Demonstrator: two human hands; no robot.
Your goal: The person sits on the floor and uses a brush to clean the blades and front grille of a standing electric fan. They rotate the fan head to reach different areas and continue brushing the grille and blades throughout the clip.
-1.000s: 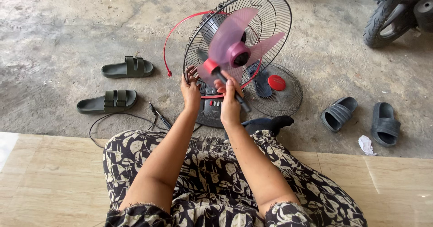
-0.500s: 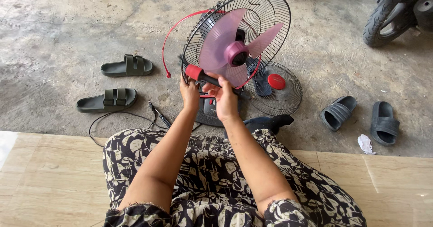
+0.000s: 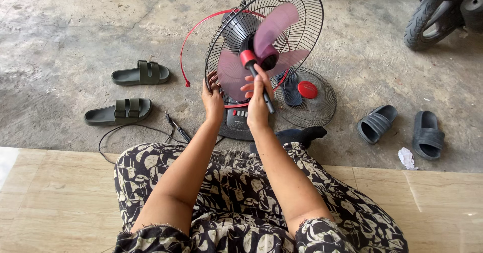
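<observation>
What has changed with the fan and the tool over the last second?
The right hand swung the red-tipped tool from the rear guard's lower left rim up to the blade hub, and the pink blades turned. The left hand stayed gripping the rim; sandals unmoved.

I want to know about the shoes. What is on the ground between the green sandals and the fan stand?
In the head view, a black cord and a dark thin tool lie on the concrete between the green sandals and the fan stand.
</observation>
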